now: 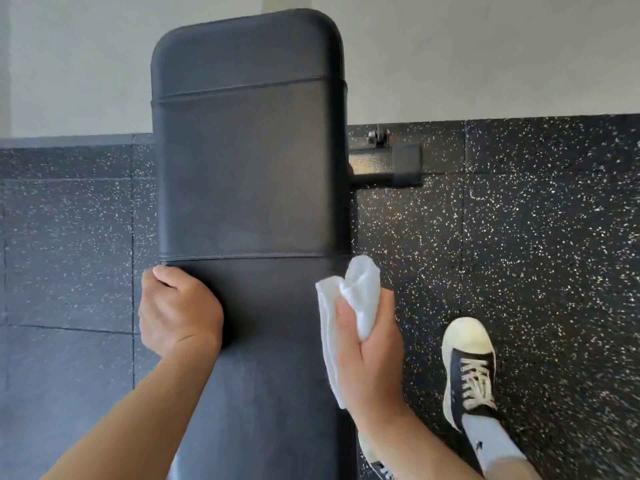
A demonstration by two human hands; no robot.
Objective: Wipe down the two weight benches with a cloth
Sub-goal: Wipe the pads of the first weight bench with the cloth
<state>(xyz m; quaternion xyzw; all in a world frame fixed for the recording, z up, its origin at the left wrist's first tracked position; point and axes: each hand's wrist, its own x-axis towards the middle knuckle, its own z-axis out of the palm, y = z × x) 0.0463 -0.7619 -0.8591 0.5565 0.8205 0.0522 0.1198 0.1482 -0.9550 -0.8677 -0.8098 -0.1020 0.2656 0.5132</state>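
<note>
Bench (249, 168) on speckled rubber floor (519, 237)

Bench (249, 168) near end cut off; left fingertips seemingly hidden

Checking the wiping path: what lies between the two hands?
In the head view, only bare black bench pad lies between the left hand, gripping its left edge, and the right hand holding the white cloth.

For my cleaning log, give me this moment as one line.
left hand grips edge of black padded weight bench | right hand holds white crumpled cloth at bench's right edge
</note>
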